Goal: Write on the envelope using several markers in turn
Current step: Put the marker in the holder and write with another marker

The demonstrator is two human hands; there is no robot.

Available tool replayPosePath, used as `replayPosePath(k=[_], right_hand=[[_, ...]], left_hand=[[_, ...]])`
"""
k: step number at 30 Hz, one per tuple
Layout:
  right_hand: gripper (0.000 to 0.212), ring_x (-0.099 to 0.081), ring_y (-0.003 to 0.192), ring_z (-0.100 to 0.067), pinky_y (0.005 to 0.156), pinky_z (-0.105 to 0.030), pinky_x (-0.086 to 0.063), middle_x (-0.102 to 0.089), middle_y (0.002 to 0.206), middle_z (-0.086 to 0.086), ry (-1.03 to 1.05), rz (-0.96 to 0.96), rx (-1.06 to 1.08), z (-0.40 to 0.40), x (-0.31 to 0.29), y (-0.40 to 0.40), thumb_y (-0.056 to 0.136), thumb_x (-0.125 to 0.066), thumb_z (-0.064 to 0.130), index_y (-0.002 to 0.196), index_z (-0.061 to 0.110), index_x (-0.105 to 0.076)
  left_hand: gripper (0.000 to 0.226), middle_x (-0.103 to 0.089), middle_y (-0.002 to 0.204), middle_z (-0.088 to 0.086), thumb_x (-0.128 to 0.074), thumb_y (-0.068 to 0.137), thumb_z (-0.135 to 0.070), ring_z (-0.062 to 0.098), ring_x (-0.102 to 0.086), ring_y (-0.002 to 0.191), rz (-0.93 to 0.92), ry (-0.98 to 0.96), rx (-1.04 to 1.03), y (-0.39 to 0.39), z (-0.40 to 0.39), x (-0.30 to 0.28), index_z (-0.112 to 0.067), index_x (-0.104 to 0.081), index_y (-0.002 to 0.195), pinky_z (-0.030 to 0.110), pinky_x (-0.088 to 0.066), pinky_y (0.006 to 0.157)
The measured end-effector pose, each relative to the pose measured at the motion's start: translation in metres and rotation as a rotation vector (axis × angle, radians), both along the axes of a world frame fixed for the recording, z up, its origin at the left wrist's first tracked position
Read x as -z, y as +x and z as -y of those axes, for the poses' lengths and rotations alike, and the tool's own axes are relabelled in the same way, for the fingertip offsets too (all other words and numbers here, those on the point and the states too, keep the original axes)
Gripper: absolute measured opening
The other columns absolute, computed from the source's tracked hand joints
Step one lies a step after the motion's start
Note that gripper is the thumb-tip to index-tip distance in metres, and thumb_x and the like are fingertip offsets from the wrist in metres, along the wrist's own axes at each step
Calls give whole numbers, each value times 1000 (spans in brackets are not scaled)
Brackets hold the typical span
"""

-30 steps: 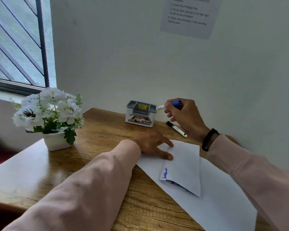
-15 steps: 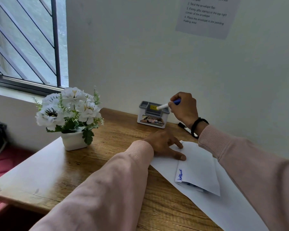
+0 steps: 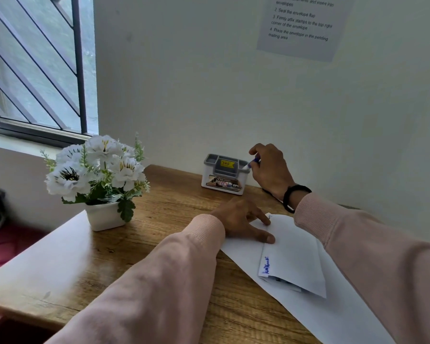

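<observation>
While right hand (image 3: 271, 167) grips one marker (image 3: 253, 163), one envelope (image 3: 293, 256)

One camera only, up on my head, looking forward and down across the bench (image 3: 67, 264) toward the wall (image 3: 184, 83) at twelve o'clock. Close in: my sleeves fill the bottom, window (image 3: 35, 70) at ten o'clock.

A paper notice (image 3: 301, 26) on the wall reads in part: "Fold documents and insert into envelopes", "2 Seal the envelope flap", "3 Firmly affix stamps to the top right corner of the envelope", "4 Place the envelope in the pending mailing area". A holder (image 3: 225, 174) label shows "OPE". The envelope (image 3: 292, 256) bears illegible blue handwriting.
</observation>
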State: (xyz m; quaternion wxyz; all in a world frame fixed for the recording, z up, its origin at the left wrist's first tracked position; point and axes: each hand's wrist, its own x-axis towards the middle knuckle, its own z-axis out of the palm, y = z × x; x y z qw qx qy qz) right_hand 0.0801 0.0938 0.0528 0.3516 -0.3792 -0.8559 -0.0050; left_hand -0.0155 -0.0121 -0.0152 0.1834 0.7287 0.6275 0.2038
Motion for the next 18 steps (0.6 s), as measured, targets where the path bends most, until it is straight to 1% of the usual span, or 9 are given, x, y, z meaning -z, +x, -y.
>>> replayPosePath(k=[4, 6, 10, 13, 15, 18], right_hand=[[33, -64, 116, -31, 98, -36, -54, -60, 135, -19, -19, 16, -9, 1, 0, 3, 103, -64, 5, 136, 7, -62], [33, -65, 116, -31, 101, -41, -55, -62, 135, -18, -7, 18, -10, 1, -2, 8, 103, -63, 7, 136, 7, -62], [30, -66, 113, -30, 98, -48, -55, -65, 130, -15, 33, 25, 30, -1, -4, 36, 103, -60, 9, 133, 10, -65], [29, -66, 112, -32, 97, -48, -55, -69, 126, -14, 32, 18, 106, -10, -6, 71, 101, -59, 6, 128, 9, -68], [27, -69, 111, -34, 98, -48, -56, -72, 126, -17, 5, 6, 156, -18, -4, 94, 101, -57, 3, 124, 6, -71], [25, -69, 112, -34, 97, -44, -57, -72, 128, -20, -81, 7, 234, -28, 3, 126, 102, -54, 1, 117, 5, -74]], left_hand=[[60, -56, 146, -7, -75, 76, -69, 20, -54, 128, -2, -3, 9, -1, 0, -1, -42, -69, 129, 44, -45, 110], [59, -56, 146, -7, -75, 77, -68, 20, -54, 128, -8, 0, 10, -1, -1, -1, -41, -68, 130, 43, -44, 109], [56, -51, 151, -6, -69, 83, -69, 22, -46, 136, -56, 15, 18, -1, 0, -1, -44, -65, 133, 45, -38, 113], [51, -43, 155, -2, -58, 92, -66, 23, -35, 144, -145, 49, 63, -2, 1, 1, -45, -59, 138, 53, -30, 119], [50, -41, 157, -1, -54, 94, -66, 24, -32, 146, -166, 55, 72, -1, 0, 3, -47, -56, 141, 55, -27, 120], [49, -40, 157, -2, -49, 96, -68, 24, -30, 147, -213, 57, 66, 0, -3, 7, -51, -53, 142, 56, -24, 121]])
